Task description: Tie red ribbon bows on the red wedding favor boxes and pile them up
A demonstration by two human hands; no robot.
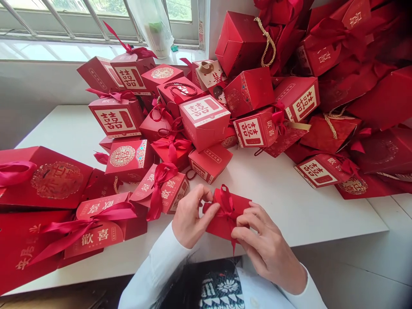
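Note:
A small red box (219, 226) tied with a red ribbon bow (227, 206) is at the table's front edge, between my two hands. My left hand (194, 214) grips its left side, with thumb and fingers close together by the bow. From the right, my right hand (268, 240) has its bent fingers on the box's right side and the ribbon's lower part. The bow lies over the top of the box, one loop pointing away from me and a tail hanging toward me.
Red gift boxes (206, 122) are piled behind my hands, with more at the right (383, 98). Larger red boxes (41, 176) lie at the left on the white table (257, 184). A plastic bag (152, 30) stands on the windowsill.

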